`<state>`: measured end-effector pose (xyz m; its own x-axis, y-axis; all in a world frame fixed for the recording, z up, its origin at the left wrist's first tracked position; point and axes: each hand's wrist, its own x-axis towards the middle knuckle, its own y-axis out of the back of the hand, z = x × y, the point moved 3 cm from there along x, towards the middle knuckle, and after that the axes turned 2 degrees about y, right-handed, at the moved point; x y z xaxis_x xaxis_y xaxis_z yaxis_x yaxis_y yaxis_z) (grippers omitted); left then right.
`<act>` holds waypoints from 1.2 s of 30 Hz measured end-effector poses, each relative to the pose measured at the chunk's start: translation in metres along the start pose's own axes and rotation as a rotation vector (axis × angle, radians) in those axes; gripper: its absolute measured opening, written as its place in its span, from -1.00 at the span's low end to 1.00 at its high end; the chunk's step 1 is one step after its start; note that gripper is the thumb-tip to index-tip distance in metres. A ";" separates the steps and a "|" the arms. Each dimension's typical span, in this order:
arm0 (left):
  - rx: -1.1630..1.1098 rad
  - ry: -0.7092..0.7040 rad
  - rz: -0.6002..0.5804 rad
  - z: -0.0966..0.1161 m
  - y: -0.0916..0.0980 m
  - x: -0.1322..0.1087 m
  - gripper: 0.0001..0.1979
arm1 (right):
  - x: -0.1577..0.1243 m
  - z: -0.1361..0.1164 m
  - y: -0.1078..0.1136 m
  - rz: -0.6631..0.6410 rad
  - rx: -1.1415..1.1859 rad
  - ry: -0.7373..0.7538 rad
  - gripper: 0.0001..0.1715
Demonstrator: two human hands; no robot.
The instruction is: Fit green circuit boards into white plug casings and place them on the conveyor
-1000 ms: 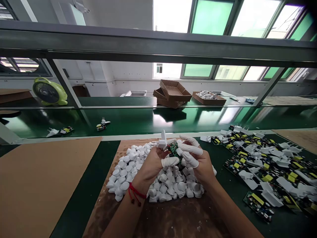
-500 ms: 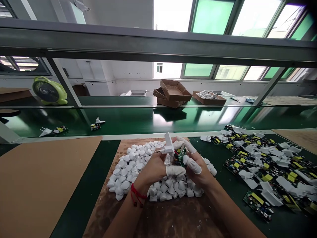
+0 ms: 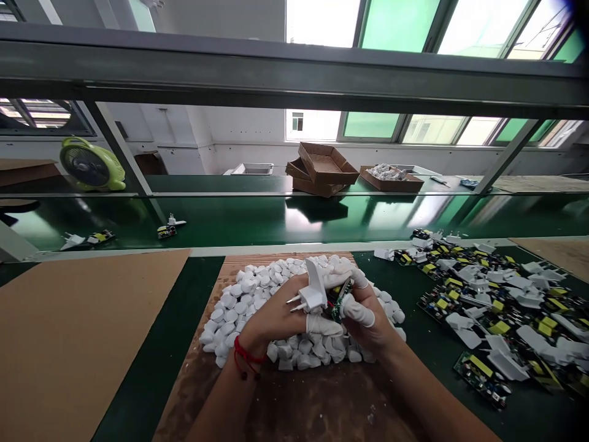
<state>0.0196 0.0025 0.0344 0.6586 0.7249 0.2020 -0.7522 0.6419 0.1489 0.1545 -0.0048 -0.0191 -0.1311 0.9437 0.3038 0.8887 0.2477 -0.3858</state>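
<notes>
My left hand [image 3: 280, 316] grips a white plug piece [image 3: 314, 293] whose two metal pins point left; its fingers wear white finger cots. My right hand [image 3: 368, 316] pinches a small green circuit board [image 3: 341, 296] pressed against that plug piece. Both hands hover just above a heap of white plastic caps [image 3: 257, 294] lying on a worn brown board [image 3: 299, 399]. A red string is tied round my left wrist.
Several circuit boards with white plug parts [image 3: 488, 294] lie spread to the right. A cardboard sheet [image 3: 69, 331] lies to the left. On the green conveyor belt [image 3: 276, 221] sit two plug assemblies [image 3: 168, 227]. Cardboard trays [image 3: 326, 169] and a green fan [image 3: 92, 166] stand behind.
My hands have dropped closer to the heap and the plug piece has turned so its pins point left. The assemblies on the belt have drifted left.
</notes>
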 end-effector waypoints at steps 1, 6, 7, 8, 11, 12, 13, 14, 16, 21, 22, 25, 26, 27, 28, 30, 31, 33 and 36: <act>-0.005 0.002 -0.004 -0.001 0.000 0.000 -0.38 | 0.000 -0.001 0.000 -0.007 -0.003 0.009 -0.12; 0.030 0.027 -0.018 -0.008 0.000 0.004 -0.34 | 0.000 -0.005 -0.001 -0.078 -0.015 -0.008 -0.14; 0.040 0.015 -0.030 -0.008 -0.001 0.005 -0.34 | 0.000 -0.005 0.000 -0.096 -0.014 -0.012 -0.16; 0.044 0.000 -0.045 -0.007 -0.001 0.005 -0.33 | 0.000 -0.005 0.001 -0.111 -0.015 -0.010 -0.20; 0.025 -0.019 -0.099 -0.002 -0.002 0.003 -0.32 | 0.001 -0.005 0.005 -0.134 -0.024 0.023 -0.36; 0.014 -0.015 -0.113 0.000 -0.002 0.003 -0.32 | 0.001 -0.004 0.006 -0.134 -0.029 0.041 -0.42; 0.002 -0.008 -0.125 0.001 -0.002 0.002 -0.32 | 0.001 -0.004 0.008 -0.130 -0.036 0.058 -0.47; -0.010 -0.001 -0.136 0.003 -0.002 0.003 -0.33 | 0.001 -0.004 0.008 -0.125 -0.045 0.071 -0.52; -0.037 -0.010 -0.169 0.004 -0.003 0.004 -0.32 | 0.001 -0.003 0.008 -0.114 -0.065 0.073 -0.54; -0.047 -0.128 -0.197 0.001 -0.002 0.008 -0.29 | 0.001 -0.002 0.001 -0.091 -0.027 -0.034 -0.45; -0.060 -0.124 -0.171 0.000 -0.001 0.008 -0.29 | 0.001 -0.003 0.000 -0.065 -0.008 -0.049 -0.44; -0.158 -0.055 -0.087 -0.002 -0.001 0.009 -0.27 | 0.002 -0.005 0.000 0.035 0.027 -0.057 -0.37; -0.192 -0.029 -0.065 -0.003 -0.002 0.009 -0.26 | 0.003 -0.006 0.001 0.049 0.023 -0.051 -0.36; -0.229 -0.009 -0.045 -0.004 -0.004 0.009 -0.26 | 0.003 -0.006 0.001 0.041 0.003 -0.046 -0.38; -0.270 0.010 -0.024 -0.006 -0.005 0.009 -0.25 | 0.003 -0.007 0.002 0.019 -0.028 -0.040 -0.41; -0.366 0.051 0.030 -0.011 -0.009 0.009 -0.22 | 0.004 -0.007 0.004 -0.034 -0.094 -0.046 -0.46; -0.422 0.072 0.057 -0.014 -0.012 0.009 -0.22 | 0.004 -0.007 0.005 -0.051 -0.114 -0.049 -0.44; -0.522 0.104 0.105 -0.019 -0.017 0.010 -0.26 | 0.004 -0.007 0.007 -0.058 -0.114 -0.059 -0.35; -0.613 0.093 0.146 -0.020 -0.023 0.011 -0.35 | 0.003 -0.007 0.008 -0.057 -0.079 -0.072 -0.26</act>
<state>0.0449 0.0008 0.0134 0.5701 0.8167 0.0894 -0.7035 0.5414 -0.4603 0.1640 -0.0016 -0.0147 -0.2114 0.9426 0.2584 0.9105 0.2860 -0.2985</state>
